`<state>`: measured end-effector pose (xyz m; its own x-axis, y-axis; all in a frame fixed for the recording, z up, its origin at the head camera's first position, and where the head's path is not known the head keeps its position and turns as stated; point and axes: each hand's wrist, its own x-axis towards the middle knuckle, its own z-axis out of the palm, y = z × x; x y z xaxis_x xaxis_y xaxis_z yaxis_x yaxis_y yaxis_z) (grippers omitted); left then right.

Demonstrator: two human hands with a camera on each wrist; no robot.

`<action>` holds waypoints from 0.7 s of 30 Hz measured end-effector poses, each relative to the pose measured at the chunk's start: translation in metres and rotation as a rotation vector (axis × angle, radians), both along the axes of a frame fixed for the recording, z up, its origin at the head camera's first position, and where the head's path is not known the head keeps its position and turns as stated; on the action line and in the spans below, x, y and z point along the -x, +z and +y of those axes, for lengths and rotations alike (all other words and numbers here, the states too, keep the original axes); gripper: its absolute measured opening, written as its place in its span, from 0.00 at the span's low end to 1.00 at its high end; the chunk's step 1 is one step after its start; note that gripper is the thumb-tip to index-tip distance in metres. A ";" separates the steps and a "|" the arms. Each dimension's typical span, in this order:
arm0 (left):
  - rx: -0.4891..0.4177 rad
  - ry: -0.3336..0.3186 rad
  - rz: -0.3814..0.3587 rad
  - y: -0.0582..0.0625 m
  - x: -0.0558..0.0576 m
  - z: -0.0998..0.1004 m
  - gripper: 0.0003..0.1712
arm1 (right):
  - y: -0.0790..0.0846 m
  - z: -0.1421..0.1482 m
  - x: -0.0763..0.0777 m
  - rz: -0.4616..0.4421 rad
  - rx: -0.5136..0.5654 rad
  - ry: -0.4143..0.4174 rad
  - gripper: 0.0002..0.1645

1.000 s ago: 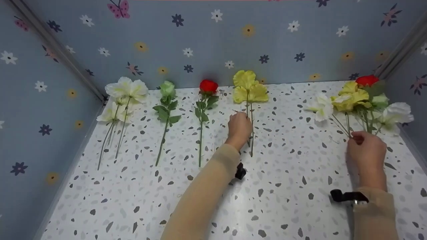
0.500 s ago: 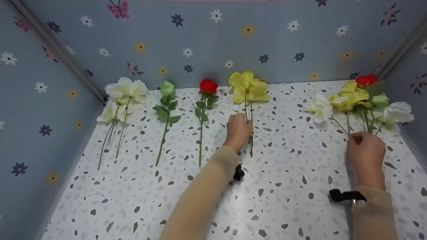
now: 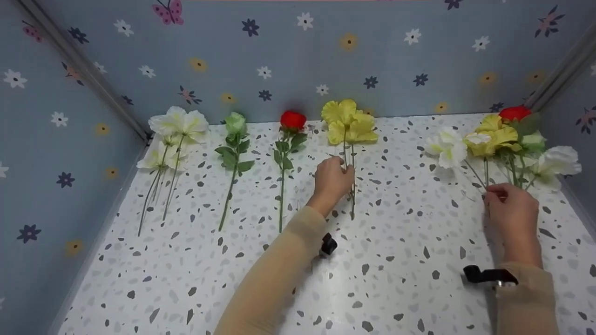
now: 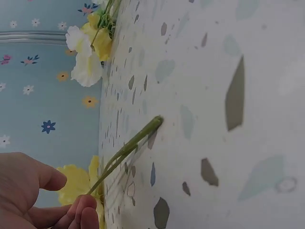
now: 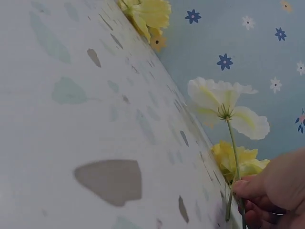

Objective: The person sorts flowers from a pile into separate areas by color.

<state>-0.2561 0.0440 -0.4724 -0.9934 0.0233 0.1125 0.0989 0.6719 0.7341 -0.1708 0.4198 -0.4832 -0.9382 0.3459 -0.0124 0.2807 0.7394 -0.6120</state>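
Note:
Two yellow artificial flowers point(image 3: 348, 122) lie side by side near the back wall. My left hand point(image 3: 331, 181) is at their stems point(image 4: 126, 151); in the left wrist view the thumb stands apart from the fingers, and the stems run past the fingertips. My right hand point(image 3: 512, 211) pinches stems of a mixed bunch at the right between thumb and fingers. That bunch shows white flowers point(image 3: 448, 148), a yellow bloom point(image 3: 494, 136), a red rose point(image 3: 514, 112) and a pale green rose point(image 3: 532, 140). In the right wrist view a white flower point(image 5: 228, 107) rises from the grip.
Left of the yellow flowers lie a red rose point(image 3: 293, 122), a pale green rose point(image 3: 235, 125) and several white flowers point(image 3: 179, 124). They rest on a speckled white tabletop point(image 3: 386, 288). Flower-patterned panels point(image 3: 298, 60) enclose the back and sides.
The left yellow flower has shifted slightly left, and its stem's lower end now lies close to the other's. My left thumb and fingers have spread a little. The right hand holds nearly still.

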 end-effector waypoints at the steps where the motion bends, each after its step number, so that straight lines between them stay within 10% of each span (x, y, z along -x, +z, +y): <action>1: -0.010 -0.007 0.002 0.001 -0.002 -0.002 0.15 | 0.002 0.000 0.000 -0.002 0.009 -0.003 0.20; 8: -0.108 -0.058 0.021 0.004 -0.026 -0.022 0.16 | 0.012 -0.007 0.003 0.018 0.209 -0.079 0.28; 12: -0.197 -0.086 0.019 0.007 -0.045 -0.032 0.13 | 0.021 -0.023 0.008 0.139 0.592 -0.092 0.26; 21: -0.341 -0.187 -0.028 0.020 -0.088 -0.036 0.10 | 0.031 -0.103 0.012 0.192 1.172 0.143 0.19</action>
